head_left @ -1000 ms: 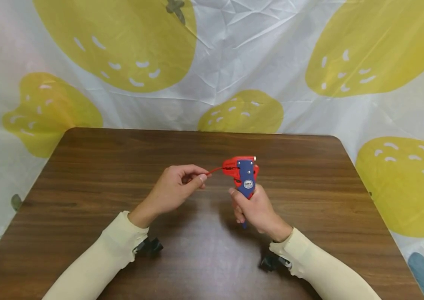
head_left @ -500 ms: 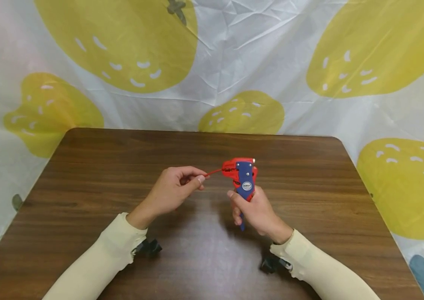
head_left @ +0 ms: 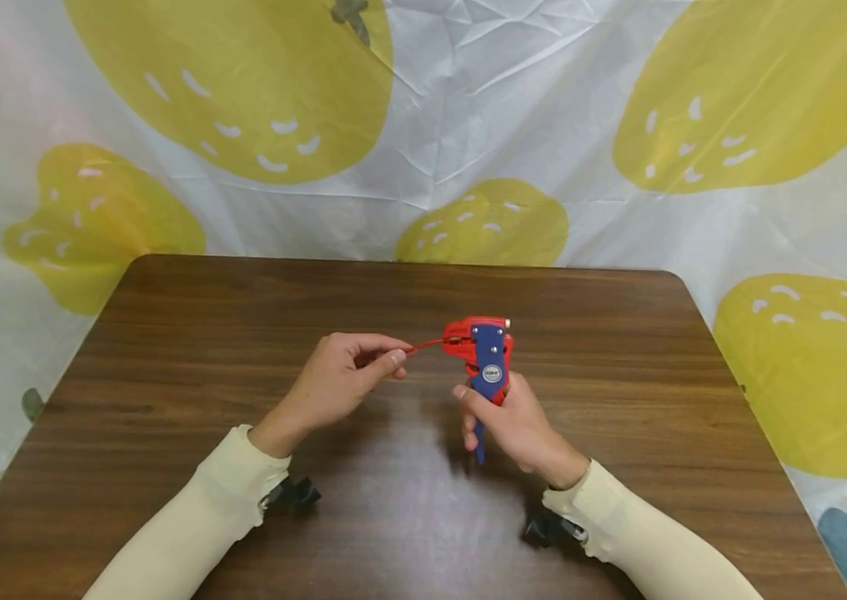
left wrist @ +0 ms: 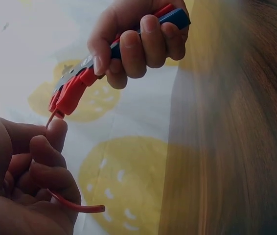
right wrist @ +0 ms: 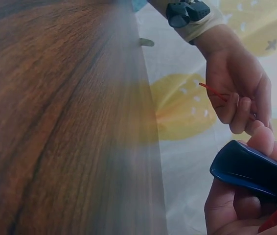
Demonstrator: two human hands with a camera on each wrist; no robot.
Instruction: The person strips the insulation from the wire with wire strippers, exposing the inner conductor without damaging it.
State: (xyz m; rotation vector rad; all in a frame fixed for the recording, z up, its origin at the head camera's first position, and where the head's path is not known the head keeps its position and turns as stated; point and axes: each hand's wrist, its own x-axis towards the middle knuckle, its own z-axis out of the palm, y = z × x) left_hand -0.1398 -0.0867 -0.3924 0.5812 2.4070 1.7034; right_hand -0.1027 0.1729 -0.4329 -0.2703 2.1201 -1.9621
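Observation:
My left hand (head_left: 344, 379) pinches a thin red wire (head_left: 427, 343) between thumb and fingertips. One end of the wire runs into the red jaws of a wire stripper (head_left: 489, 358) with a blue body. In the left wrist view the wire's other end (left wrist: 87, 208) sticks out below the curled fingers. My right hand (head_left: 513, 421) grips the stripper's handles, thumb on the near side and fingers wrapped round them. A blue handle (right wrist: 251, 169) shows large in the right wrist view. The tool is held up over the table, its head pointing left toward the left hand.
Under both hands lies a brown wood-grain table (head_left: 243, 300). Behind it hangs a white cloth (head_left: 438, 150) printed with yellow fruit. Small black cameras (head_left: 296, 494) are strapped at both wrists, by the cream sleeves (head_left: 206, 508).
The lower tip of the blue handle has swung slightly left and down, farther from the palm. My left hand has drifted a little left, still holding the wire.

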